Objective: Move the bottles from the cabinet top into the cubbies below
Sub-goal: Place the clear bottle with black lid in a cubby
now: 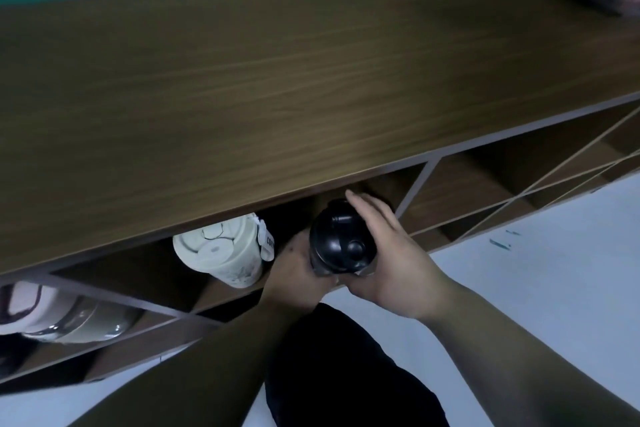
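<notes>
Gripping the black bottle (pixel 341 241) with both hands' fingers (pixel 360 204), slide it level into the cubby (pixel 398 184) right of the white cup (pixel 225 250).

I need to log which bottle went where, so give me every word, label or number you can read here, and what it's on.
"COFF": partial, on a white tab at the side of the pale cup in the cubby; the rest is cut off.
Pale cup wall: faint markings, too blurred to read.
Black bottle held by the left hand and right hand: no text visible on its lid.
Bottle at far left: no text visible.
</notes>
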Motion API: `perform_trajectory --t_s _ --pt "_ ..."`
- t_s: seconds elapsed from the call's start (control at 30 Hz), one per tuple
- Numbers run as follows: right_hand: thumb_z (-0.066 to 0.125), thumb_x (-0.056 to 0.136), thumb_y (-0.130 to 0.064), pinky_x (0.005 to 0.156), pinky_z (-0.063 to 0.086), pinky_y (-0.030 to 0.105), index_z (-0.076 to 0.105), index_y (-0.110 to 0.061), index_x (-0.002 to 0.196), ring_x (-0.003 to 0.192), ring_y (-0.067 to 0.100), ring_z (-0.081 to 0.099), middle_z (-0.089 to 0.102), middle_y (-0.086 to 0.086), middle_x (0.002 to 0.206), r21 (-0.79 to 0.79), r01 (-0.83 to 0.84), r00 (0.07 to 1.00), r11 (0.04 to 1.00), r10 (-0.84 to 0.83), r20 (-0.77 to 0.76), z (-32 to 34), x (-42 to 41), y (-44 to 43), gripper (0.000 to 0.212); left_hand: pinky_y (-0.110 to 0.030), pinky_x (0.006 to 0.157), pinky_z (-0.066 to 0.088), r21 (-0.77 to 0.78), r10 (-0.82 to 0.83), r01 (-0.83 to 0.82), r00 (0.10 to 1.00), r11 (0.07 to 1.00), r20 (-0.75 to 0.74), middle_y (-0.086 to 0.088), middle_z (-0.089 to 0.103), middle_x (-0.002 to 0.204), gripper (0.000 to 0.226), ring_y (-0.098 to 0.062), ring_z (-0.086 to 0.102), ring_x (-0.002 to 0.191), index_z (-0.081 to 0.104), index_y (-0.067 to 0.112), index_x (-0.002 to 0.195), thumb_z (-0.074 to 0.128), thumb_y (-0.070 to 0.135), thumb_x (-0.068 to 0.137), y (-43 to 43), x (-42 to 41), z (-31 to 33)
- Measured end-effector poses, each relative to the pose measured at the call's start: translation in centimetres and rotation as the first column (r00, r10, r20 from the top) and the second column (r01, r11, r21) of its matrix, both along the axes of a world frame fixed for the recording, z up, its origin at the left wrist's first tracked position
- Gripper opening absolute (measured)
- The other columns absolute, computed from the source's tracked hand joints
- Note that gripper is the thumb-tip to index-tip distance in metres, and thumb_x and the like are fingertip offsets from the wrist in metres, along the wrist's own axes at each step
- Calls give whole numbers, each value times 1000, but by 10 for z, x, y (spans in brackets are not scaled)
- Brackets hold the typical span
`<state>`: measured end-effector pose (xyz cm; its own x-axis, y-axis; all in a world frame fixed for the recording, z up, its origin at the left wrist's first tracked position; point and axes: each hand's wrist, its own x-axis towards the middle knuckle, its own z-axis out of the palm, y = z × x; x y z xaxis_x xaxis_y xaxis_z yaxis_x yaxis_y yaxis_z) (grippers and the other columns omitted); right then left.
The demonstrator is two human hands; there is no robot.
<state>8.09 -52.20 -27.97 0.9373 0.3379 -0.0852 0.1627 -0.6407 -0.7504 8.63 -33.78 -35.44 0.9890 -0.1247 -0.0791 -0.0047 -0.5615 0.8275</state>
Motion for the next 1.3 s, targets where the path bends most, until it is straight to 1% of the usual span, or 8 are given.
perform_trajectory --t_s 0.1,0.23,0.37,0.53,0.67,0.83,1.07,1.3 --pt "92 67 -26 99 30 -2 7 -46 158 125 -34 24 24 -22 159 102 117 991 988 -110 -73 -19 4 4 126 -37 104 53 -26 33 -34 999 999 -36 12 68 131 77 -6 63 125 60 32 137 86 52 67 -2 3 -10" --pt "95 64 -30 112 36 18 12 -45 157 143 -6 36 33 -18 161 168 243 967 955 -224 -123 -35 8 12 126 -40 107 52 6 75 -75 996 997 -50 11 66 135 83 -11 61 128 56 34 140 82 56 64 -8 4 -15" --pt "96 63 -25 94 41 6 26 -40 152 124 -13 50 51 -33 134 193 270 960 943 -246 -136 -45 13 13 114 -44 103 53 19 95 -94 993 995 -68 7 68 132 88 -17 64 126 56 30 137 83 57 59 -10 10 -20" --pt "95 67 -19 97 43 9 32 -31 150 122 -14 53 55 -31 130 267 317 945 910 -282 -163 -48 17 19 105 -37 102 52 21 146 -145 984 989 -100 7 67 135 78 -18 63 126 51 32 140 82 39 69 -13 12 -21" --pt "95 67 -20 99 50 22 40 -37 138 118 -10 58 61 -32 122 284 358 932 890 -324 -160 -55 19 22 92 -24 96 44 45 177 -173 979 984 -102 5 66 139 84 -17 61 128 44 28 149 85 29 75 -14 13 -27" --pt "93 67 -25 105 51 43 45 -33 140 122 5 63 66 -13 129 276 410 910 869 -370 -185 -68 20 24 87 -24 92 43 66 172 -165 978 984 -117 -1 67 140 87 -25 62 129 40 24 153 82 23 78 -16 15 -28" --pt "83 62 -37 97 55 46 45 -34 136 114 6 66 67 -14 123 224 445 888 867 -394 -238 -86 16 29 83 -35 97 51 72 143 -135 982 988 -125 -6 68 137 85 -29 65 125 36 24 155 76 22 81 -14 13 -28" --pt "77 63 -25 86 56 28 47 -33 136 106 4 67 69 -11 119 155 435 888 887 -393 -239 -102 8 33 79 -39 98 53 89 109 -95 981 991 -163 -8 68 135 86 -33 66 122 35 24 153 77 20 79 -12 13 -27"
